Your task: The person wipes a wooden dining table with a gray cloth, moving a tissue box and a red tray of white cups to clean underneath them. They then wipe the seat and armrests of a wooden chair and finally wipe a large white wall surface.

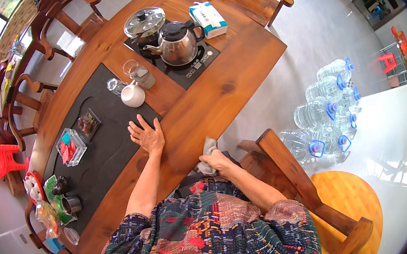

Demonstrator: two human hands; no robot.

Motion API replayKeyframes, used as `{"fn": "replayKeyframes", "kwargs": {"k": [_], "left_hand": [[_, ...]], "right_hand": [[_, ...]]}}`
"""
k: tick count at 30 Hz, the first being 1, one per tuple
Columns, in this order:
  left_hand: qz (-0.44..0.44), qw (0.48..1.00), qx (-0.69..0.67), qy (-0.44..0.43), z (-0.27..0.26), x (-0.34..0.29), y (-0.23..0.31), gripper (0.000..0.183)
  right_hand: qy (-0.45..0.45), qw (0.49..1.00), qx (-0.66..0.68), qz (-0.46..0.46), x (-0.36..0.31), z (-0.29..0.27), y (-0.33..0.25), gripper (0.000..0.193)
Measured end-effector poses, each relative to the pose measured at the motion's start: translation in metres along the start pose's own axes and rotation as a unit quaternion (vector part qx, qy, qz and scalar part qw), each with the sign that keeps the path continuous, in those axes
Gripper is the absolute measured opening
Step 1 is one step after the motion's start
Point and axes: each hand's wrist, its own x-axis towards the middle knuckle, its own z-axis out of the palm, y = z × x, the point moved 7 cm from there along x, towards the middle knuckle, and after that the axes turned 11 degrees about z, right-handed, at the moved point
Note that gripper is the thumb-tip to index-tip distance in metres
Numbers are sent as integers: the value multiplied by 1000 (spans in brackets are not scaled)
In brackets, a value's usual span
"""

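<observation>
Head: 1 cloth (209, 145), dish (80, 150) (red contents (68, 154))

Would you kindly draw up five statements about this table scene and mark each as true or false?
1. The right hand grips a grey cloth. True.
2. The left hand holds the white cup. False: it is spread open near the cup, fingers over the dark slab.
3. The kettle has a black lid. True.
4. The water bottles are on the table. False: they are on the floor.
5. A teal-and-white packet lies near the kettle. True.
</observation>
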Motion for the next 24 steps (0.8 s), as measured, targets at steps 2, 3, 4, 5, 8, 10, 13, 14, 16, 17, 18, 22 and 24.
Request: {"fn": "replayKeyframes", "kwargs": {"k": [2,3,4,5,8,10,13,14,16,17,18,22,24], "left_hand": [[-6,1000,1,8,-5,-1,-1,68],[-13,998,-23,-58,5,-66,5,68],[-6,998,-14,-61,-2,-67,-3,69],[-7,998,-14,-61,-4,-66,-4,69],[-5,999,-10,-45,-9,-51,-7,69],[-6,999,-17,-43,-10,-47,-2,69],[-8,999,-10,-49,-14,-48,-2,70],[-6,999,-4,-44,-15,-47,-1,70],[-2,999,5,-45,-15,-49,1,71],[-1,999,10,-47,-17,-50,1,71],[2,999,12,-51,-19,-54,4,71],[8,998,6,-68,-20,-57,7,68],[3,997,21,-76,-24,-60,2,68]], "right_hand": [[-135,986,98,24,-63,12,-35,42],[-167,974,147,50,-96,-1,4,43],[-219,957,188,7,-113,0,-14,49],[-278,933,226,-30,-130,5,-34,57],[-178,957,219,-69,-82,-28,-58,61],[95,988,27,-123,-59,-79,-71,58],[490,792,-292,-215,-78,-95,-101,61],[506,769,-342,-188,-75,-92,-104,64],[539,752,-330,-185,-76,-93,-101,65],[556,743,-323,-184,-76,-96,-102,66],[577,743,-261,-214,-71,-109,-95,62],[249,918,20,-307,-33,-161,-86,46],[135,936,140,-295,-50,-152,-104,43]]}}
